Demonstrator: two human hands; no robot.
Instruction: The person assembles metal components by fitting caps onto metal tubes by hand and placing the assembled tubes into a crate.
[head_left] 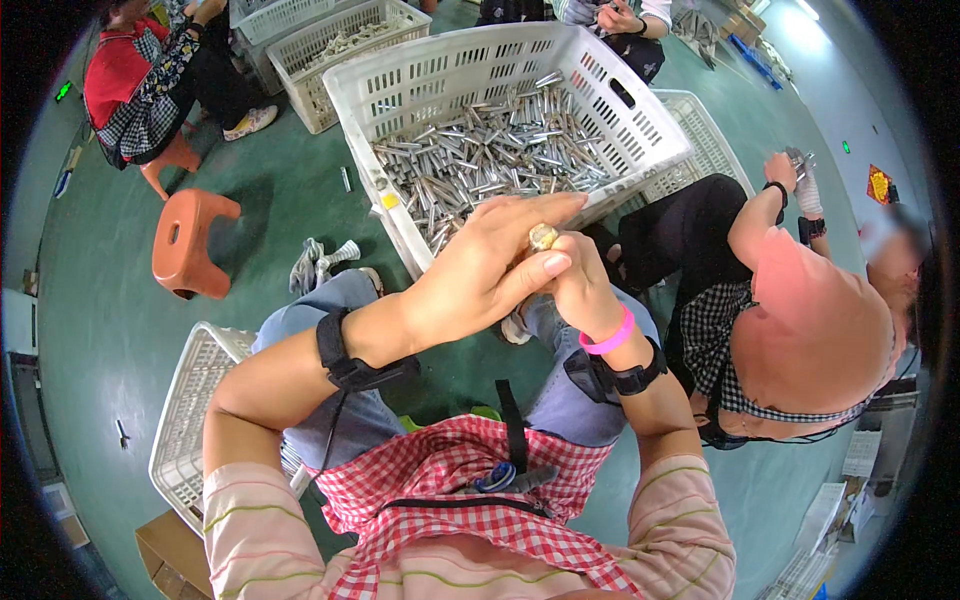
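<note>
Just beyond my knees, my two hands meet in front of the large white crate (410, 228). My right hand (583, 290) is closed around a small metal piece, whose round, yellowish end (543, 237) pokes out between the hands. The rest of the piece is hidden by fingers. My left hand (480, 255) lies across it with fingers stretched out flat, its thumb beside the piece and touching the right hand. Behind them, the crate holds a heap of shiny metal tubes (480, 155).
An orange stool (190, 245) stands at left, near crumpled gloves (318, 262). Another white crate (180, 430) is beside my left leg. A co-worker (810, 330) sits close on my right; others sit at the back. One loose tube (346, 179) lies on the floor.
</note>
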